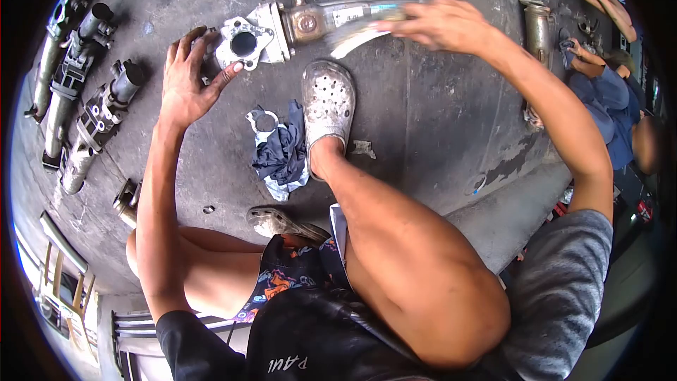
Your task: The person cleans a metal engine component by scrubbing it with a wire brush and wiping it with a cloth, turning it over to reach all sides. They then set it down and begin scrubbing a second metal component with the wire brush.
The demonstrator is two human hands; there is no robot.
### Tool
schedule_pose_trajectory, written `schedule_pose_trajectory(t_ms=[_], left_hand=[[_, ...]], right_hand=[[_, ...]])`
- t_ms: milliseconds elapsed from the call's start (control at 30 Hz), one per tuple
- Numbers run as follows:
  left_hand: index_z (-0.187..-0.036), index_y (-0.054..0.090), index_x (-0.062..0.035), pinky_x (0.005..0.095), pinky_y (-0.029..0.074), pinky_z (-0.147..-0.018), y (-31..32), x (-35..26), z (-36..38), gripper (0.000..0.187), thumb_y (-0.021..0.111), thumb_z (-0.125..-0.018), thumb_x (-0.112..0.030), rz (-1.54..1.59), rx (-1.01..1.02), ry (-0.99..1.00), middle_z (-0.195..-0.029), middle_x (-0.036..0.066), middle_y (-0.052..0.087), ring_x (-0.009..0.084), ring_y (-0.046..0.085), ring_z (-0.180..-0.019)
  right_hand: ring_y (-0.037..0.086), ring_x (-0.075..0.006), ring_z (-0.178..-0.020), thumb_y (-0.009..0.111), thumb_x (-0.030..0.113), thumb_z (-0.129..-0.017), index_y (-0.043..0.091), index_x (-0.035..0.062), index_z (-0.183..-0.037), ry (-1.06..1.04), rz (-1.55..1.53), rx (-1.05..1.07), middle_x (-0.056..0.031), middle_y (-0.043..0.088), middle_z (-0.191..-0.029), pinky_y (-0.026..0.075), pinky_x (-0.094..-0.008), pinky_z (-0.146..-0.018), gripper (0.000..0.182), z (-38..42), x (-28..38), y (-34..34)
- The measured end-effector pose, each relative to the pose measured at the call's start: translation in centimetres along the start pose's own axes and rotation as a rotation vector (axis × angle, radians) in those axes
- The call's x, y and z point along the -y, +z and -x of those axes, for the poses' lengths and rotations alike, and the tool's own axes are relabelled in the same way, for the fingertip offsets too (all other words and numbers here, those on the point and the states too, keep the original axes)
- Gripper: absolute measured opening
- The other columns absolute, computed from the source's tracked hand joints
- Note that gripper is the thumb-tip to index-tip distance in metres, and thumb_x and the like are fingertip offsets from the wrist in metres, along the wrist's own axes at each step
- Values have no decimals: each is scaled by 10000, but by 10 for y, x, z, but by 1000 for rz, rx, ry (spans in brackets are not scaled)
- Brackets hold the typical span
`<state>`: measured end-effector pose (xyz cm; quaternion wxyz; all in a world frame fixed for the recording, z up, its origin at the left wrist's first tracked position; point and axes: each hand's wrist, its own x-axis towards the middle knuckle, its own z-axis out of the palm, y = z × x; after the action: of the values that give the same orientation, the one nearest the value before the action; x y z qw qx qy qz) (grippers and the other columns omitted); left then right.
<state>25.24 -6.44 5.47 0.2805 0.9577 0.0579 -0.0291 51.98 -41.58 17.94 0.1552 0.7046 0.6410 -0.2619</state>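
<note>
A long metal pipe assembly, like an EGR cooler [308, 24], lies across the floor in front of me, its flanged end with a round hole to the left. My left hand [189, 77] grips that flange, thumb at its lower edge and fingers at its far left side. Over the right part of the assembly, my right hand [446, 25] is closed on a light-coloured, curved brush-like tool [358, 39], smeared by motion. The tool overlaps the pipe body in this view. My shoe [329, 95] stands just below the assembly.
Several similar metal assemblies [99, 116] lie at the left. A dark crumpled cloth [280, 155] and a metal gasket [265, 121] are beside my shoe. A small ring [208, 209] lies nearer. At right, another metal cylinder [538, 32] lies close to other people [599, 92].
</note>
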Motion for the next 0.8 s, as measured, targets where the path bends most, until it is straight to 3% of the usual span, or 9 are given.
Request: schedule_pose_trajectory(t_ms=[100,367,433,467,567,600,667,733,800], left_hand=[[-1337,638,-70,513,409,-1112,0,-1,-1,733,772,-832,-583,-20,-19,17,-1455,180,536,409,465,-1340],[-1362,620,-85,512,417,-1106,1,2,0,701,770,-851,-542,-22,3,32,-1465,170,528,397,478,-1320],[-1337,631,-66,509,416,-1104,-1,-3,-2,726,784,-827,-560,-9,-4,18,-1448,182,537,401,478,-1321],[-1342,627,-68,511,419,-1100,-1,-1,-1,727,781,-830,-561,-15,-11,34,-1447,180,536,400,480,-1317],[-1342,628,-68,512,420,-1099,1,0,-1,726,778,-832,-563,-28,-17,40,-1448,181,535,401,480,-1317],[-1341,628,-67,513,420,-1098,1,0,-2,726,780,-831,-561,-31,-16,39,-1450,180,534,401,480,-1318],[-1340,628,-67,514,421,-1096,1,-1,-1,725,784,-829,-557,-40,-15,40,-1452,180,532,401,479,-1320],[-1342,626,-73,513,421,-1094,-2,-3,0,717,787,-830,-548,-17,-13,30,-1452,181,534,401,480,-1320],[-1348,622,-86,506,418,-1096,-2,-3,-1,692,789,-839,-525,-10,-1,24,-1450,181,536,404,485,-1314]], right_hand=[[727,-257,-801,647,295,-958,589,440,-1384,203,100,214,-41,660,-1013,605,-436,-715,453,44,-18,-12],[704,-255,-737,629,338,-978,533,468,-1439,-96,22,-198,-32,670,-1037,607,-418,-701,488,-25,9,7],[702,-263,-737,622,350,-981,501,476,-1464,-83,-19,-177,-37,665,-1029,606,-421,-710,514,8,-14,17],[708,-273,-758,607,350,-990,517,476,-1454,117,93,56,-45,660,-1026,605,-418,-714,489,25,-8,-4],[710,-279,-767,594,342,-998,516,472,-1456,211,138,238,-47,658,-1052,606,-414,-710,482,51,-16,-10],[714,-267,-771,593,329,-1001,508,473,-1463,135,130,108,-48,659,-1045,609,-407,-700,491,48,-15,-2],[722,-249,-865,605,348,-996,525,471,-1447,136,31,138,-34,660,-1059,612,-405,-751,475,10,6,-9],[694,-225,-1031,597,433,-993,570,481,-1394,77,-29,29,9,664,-1106,556,-394,-965,404,-28,25,7],[692,-228,-1026,585,441,-1000,564,490,-1398,94,-65,14,13,666,-1118,557,-396,-958,402,-25,26,3]])
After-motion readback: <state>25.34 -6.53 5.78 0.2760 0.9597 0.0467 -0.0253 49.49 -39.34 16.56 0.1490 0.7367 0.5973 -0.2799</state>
